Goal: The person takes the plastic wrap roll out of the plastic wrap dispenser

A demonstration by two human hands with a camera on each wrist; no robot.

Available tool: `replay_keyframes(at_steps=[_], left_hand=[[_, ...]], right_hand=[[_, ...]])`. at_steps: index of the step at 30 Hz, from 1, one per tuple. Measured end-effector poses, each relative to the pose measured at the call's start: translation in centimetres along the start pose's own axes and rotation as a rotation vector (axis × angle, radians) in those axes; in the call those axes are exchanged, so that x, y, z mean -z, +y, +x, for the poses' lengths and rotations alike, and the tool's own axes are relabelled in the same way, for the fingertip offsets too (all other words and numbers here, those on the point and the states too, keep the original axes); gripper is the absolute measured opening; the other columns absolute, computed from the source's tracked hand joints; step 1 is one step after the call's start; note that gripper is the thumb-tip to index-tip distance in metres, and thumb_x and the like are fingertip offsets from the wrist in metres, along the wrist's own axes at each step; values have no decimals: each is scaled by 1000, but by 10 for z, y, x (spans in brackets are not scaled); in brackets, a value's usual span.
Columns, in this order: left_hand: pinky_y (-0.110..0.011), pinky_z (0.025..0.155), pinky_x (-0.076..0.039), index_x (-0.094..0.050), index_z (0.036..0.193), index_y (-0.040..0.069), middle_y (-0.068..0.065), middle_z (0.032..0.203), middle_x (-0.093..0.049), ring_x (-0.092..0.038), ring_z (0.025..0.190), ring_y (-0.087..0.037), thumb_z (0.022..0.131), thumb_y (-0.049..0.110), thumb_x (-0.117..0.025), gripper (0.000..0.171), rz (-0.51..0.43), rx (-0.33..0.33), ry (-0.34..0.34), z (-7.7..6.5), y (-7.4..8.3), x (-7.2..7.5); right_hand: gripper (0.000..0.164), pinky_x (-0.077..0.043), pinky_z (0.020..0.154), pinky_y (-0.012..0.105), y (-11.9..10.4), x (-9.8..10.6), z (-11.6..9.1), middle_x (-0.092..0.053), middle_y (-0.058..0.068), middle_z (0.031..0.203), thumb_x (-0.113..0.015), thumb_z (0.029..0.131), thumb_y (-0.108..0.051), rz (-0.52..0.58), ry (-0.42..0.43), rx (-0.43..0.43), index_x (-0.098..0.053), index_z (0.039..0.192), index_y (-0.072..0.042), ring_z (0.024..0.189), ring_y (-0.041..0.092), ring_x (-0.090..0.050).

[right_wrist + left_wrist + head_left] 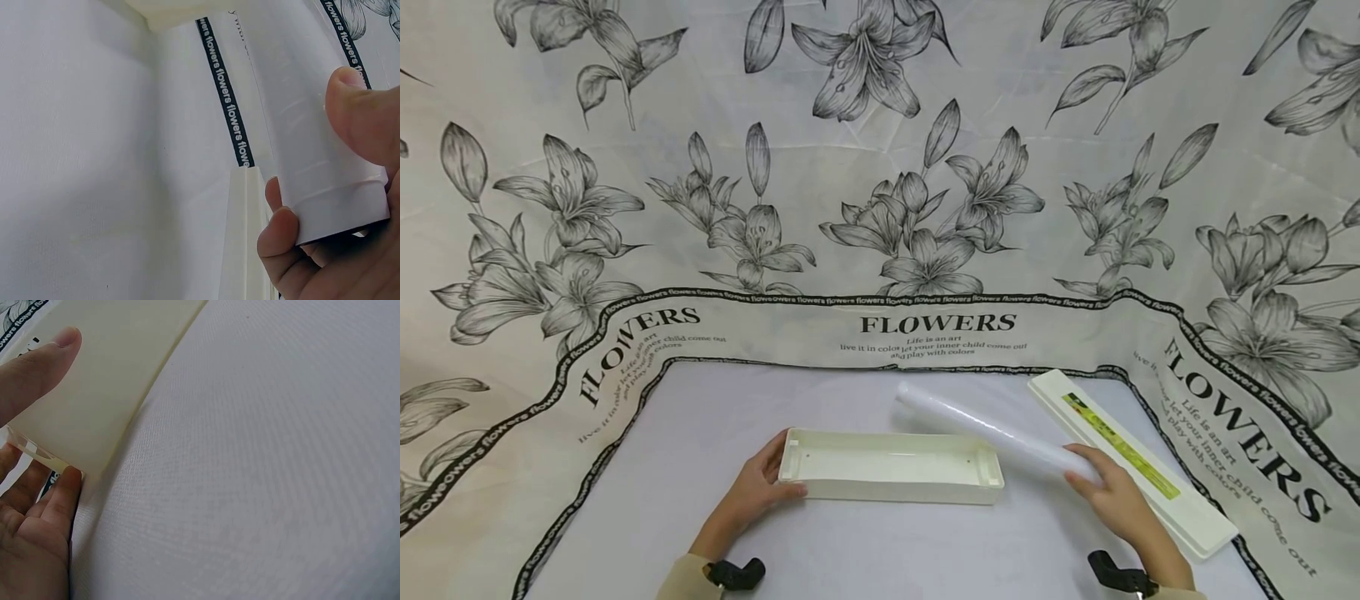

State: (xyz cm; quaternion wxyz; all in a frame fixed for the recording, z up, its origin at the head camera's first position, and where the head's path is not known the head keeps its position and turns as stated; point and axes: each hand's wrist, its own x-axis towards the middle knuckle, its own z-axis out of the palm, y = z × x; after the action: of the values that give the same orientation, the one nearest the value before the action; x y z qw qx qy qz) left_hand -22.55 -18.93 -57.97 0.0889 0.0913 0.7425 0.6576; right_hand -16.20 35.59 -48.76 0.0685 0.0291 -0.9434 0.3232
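Note:
A long, open-topped cream plastic box [891, 489] lies on the white tabletop, its inside facing up. My left hand [763, 486] grips the box's left end, with the thumb on the front wall; in the left wrist view the fingers touch the end of the box [106, 381]. My right hand [1105, 492] holds a roll of clear plastic film [977, 421] near its right end. The roll slants up to the left, behind the box's right end. In the right wrist view, thumb and fingers curl round the film roll [325, 150].
A long white lid [1120, 458] with a yellow-green label lies slanted at the right, beyond my right hand. A flower-printed cloth [925, 333] with black borders and lettering rises behind the white surface [715, 408] and frames its sides.

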Motion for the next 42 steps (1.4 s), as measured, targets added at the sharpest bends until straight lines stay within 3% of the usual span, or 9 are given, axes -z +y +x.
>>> replay_keyframes(at_steps=[9,22,31,35,42], left_hand=[[-10,110,-36,-23,164,6,-18,169,-27,-28,155,-36,76,11,-92,111,11,-31,-2,0,-2,0],[-13,113,-35,-23,164,8,-15,170,-25,-26,156,-33,76,11,-92,112,7,-10,-12,0,-1,1],[-10,111,-36,-23,164,5,-18,169,-26,-26,155,-37,76,11,-92,112,14,-37,-11,2,-3,0],[-9,110,-36,-24,164,6,-17,169,-27,-27,155,-36,74,10,-93,113,8,-28,-2,2,-3,1],[-12,111,-37,-25,164,9,-13,169,-27,-28,156,-32,74,12,-94,114,7,2,1,0,-2,1]], right_hand=[[50,-46,95,67,9,1,-2,-49,39,144,-67,101,-23,2,18,-29,-53,141,3,127,57,-50],[49,-44,96,66,12,4,-6,-48,39,144,-66,101,-19,24,49,-65,-52,141,5,127,54,-49],[48,-41,99,68,20,0,-8,-50,41,138,-67,99,-15,4,103,-49,-53,138,9,126,58,-48],[46,-43,95,62,21,-3,-9,-53,40,136,-68,98,-14,-6,122,-51,-54,136,9,122,55,-52],[48,-44,96,66,22,-5,-8,-51,41,137,-68,99,-15,0,100,-75,-53,137,10,123,56,-51]])
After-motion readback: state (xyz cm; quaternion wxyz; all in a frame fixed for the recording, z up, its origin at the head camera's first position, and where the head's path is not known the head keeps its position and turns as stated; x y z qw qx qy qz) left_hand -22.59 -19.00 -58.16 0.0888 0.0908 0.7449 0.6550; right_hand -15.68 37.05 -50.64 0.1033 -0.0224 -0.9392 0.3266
